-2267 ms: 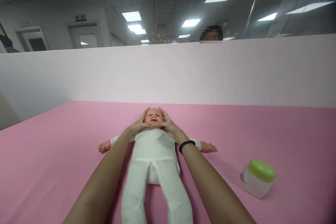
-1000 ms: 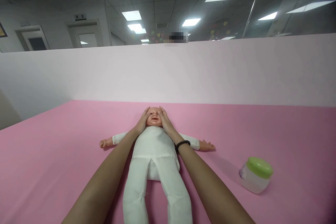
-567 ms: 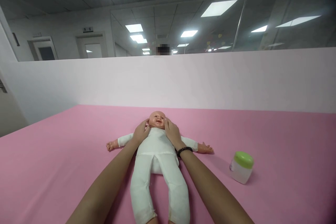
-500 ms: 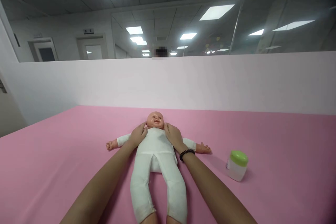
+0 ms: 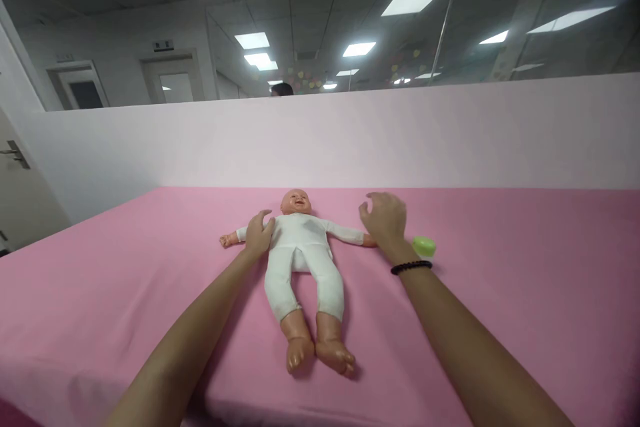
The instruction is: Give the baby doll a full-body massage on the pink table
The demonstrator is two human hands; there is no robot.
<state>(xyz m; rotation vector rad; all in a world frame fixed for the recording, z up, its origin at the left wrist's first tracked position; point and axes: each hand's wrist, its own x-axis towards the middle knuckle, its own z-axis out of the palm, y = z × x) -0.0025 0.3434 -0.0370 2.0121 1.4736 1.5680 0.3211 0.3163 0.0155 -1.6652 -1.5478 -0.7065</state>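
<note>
A baby doll (image 5: 300,240) in a white cloth suit lies on its back, head away from me, arms spread and bare feet toward me. My left hand (image 5: 260,233) rests at the doll's shoulder and upper arm on the left side, fingers apart and nothing held. Raised above the doll's other hand, my right hand (image 5: 386,217) has loosely curled fingers that stand apart, with nothing seen in them. A dark beaded bracelet (image 5: 412,267) circles that wrist. Just behind it is a jar with a green lid (image 5: 425,246), its lower part mostly hidden by my wrist.
A pink sheet (image 5: 150,293) covers the table, with its front edge near the bottom. Behind it rises a white partition (image 5: 320,140) topped with glass. The top of a person's head (image 5: 283,89) shows beyond. A door (image 5: 20,167) stands at the left.
My right hand has left the doll's shoulder and moved right and up toward the jar. My left hand stays by the doll, slightly lower on it. The view has shifted, so the doll's feet now show.
</note>
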